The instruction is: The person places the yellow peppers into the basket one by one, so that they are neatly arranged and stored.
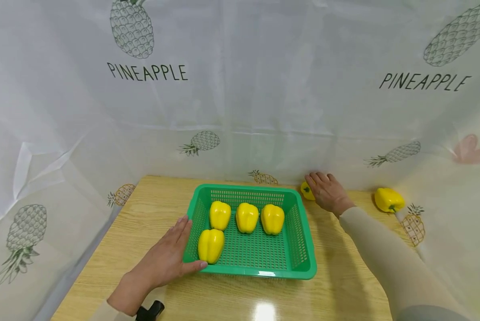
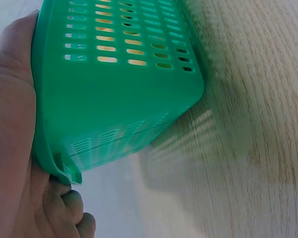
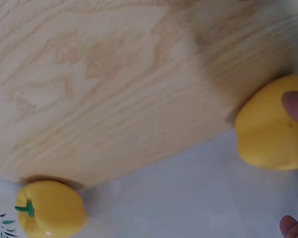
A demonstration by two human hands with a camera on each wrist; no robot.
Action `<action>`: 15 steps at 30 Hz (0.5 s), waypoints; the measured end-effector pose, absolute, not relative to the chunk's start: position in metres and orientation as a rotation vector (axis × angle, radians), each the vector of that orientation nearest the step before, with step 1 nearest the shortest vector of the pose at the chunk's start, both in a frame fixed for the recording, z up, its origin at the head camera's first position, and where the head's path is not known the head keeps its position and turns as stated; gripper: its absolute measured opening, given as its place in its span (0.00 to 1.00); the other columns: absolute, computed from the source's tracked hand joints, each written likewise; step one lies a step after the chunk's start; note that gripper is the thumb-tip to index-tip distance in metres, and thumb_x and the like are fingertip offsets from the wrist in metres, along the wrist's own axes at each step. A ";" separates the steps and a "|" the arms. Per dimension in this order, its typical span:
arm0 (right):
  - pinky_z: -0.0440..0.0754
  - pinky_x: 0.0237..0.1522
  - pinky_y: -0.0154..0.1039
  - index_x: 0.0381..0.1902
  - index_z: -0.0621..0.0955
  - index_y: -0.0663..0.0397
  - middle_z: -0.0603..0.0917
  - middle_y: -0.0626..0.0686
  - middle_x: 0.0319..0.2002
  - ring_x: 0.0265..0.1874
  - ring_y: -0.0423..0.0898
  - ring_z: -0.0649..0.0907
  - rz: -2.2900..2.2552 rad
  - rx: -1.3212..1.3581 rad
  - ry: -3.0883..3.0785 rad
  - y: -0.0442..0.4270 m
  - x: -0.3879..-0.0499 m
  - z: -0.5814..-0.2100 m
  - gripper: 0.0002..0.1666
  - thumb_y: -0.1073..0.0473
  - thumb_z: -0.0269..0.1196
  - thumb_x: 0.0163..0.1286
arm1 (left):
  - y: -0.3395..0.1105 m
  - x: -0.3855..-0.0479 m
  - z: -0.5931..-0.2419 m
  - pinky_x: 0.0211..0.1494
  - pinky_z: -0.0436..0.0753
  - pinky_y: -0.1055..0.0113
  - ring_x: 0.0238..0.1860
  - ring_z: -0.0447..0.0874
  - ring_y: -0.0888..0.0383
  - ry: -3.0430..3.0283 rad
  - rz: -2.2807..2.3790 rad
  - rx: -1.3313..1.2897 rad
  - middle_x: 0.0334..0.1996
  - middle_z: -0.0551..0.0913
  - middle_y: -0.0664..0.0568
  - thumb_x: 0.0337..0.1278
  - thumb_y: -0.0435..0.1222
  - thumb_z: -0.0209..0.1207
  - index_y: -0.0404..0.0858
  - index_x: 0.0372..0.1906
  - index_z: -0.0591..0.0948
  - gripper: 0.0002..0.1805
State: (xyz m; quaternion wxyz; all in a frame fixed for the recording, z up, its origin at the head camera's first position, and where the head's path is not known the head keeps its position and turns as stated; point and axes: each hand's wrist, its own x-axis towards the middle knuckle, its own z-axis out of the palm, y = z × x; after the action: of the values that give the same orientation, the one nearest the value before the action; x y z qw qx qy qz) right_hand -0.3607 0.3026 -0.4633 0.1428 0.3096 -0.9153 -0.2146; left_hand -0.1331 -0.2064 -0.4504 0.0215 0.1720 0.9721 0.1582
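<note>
Head view: bright, diffuse light. Glare on the table (image 1: 119, 249) at bottom centre; small highlight on the front rim of the green basket (image 1: 248, 270). Soft shadow beside the right sleeve (image 1: 372, 249), lower right. Left wrist view: basket shadow streaked with light, near centre. Right wrist view: muted light, soft detail; shadow edges the yellow pepper (image 3: 57, 210) at lower left.

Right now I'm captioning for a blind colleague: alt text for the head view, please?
A person's left hand holds a green basket of four yellow bell peppers by its near-left corner; the right hand partly covers a fifth pepper on the wooden table, and a sixth lies farther right.
</note>
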 end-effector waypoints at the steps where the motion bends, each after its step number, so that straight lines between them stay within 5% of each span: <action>1: 0.80 0.62 0.60 0.74 0.66 0.64 0.73 0.65 0.68 0.66 0.63 0.75 -0.630 0.878 -2.663 0.303 -0.360 -0.465 0.39 0.56 0.68 0.73 | -0.206 -0.133 -0.450 0.82 0.63 0.39 0.84 0.51 0.37 3.011 0.492 0.533 0.85 0.49 0.34 0.59 0.78 0.52 0.27 0.84 0.52 0.68; 7: 0.75 0.69 0.63 0.80 0.62 0.64 0.68 0.66 0.76 0.73 0.63 0.71 -0.681 0.825 -2.781 0.303 -0.358 -0.472 0.43 0.53 0.66 0.77 | -0.206 -0.133 -0.451 0.82 0.62 0.39 0.85 0.50 0.37 3.001 0.496 0.531 0.85 0.48 0.35 0.60 0.78 0.52 0.28 0.84 0.51 0.68; 15: 0.77 0.67 0.63 0.78 0.65 0.66 0.70 0.67 0.74 0.71 0.63 0.73 -0.670 0.843 -2.758 0.302 -0.359 -0.477 0.37 0.56 0.62 0.79 | -0.206 -0.133 -0.452 0.82 0.63 0.40 0.85 0.50 0.38 3.012 0.499 0.532 0.85 0.48 0.35 0.60 0.78 0.51 0.28 0.84 0.51 0.68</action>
State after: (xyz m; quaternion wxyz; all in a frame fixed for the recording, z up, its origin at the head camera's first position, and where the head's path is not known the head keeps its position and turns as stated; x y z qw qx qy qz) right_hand -0.3587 0.3020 -0.4766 0.0901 0.2836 -0.9277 -0.2254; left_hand -0.1328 -0.2061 -0.4518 0.0213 0.1717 0.9717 0.1608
